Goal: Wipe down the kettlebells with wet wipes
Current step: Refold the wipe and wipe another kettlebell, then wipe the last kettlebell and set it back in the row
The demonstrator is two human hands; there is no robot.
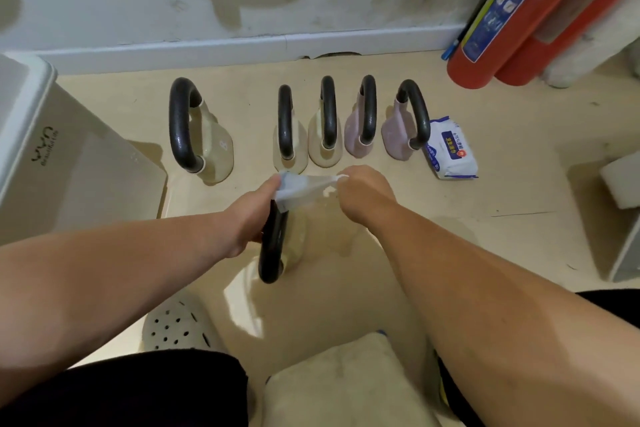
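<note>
A white wet wipe (304,189) is stretched between my two hands. My left hand (254,208) pinches its left end and my right hand (363,192) pinches its right end. Just under the wipe stands a cream kettlebell (277,246) with a black handle, close to me on the floor. Further back stands a row of kettlebells: a large cream one (199,130), two small cream ones (289,133) (325,125) and two pink ones (362,121) (405,123). A pack of wet wipes (450,149) lies right of the row.
A white plastic bin (52,149) stands at the left. Two red fire extinguishers (519,17) lean against the wall at the back right. A white box (620,184) sits at the right edge. My perforated shoe (173,326) and a beige cushion (346,381) are near me.
</note>
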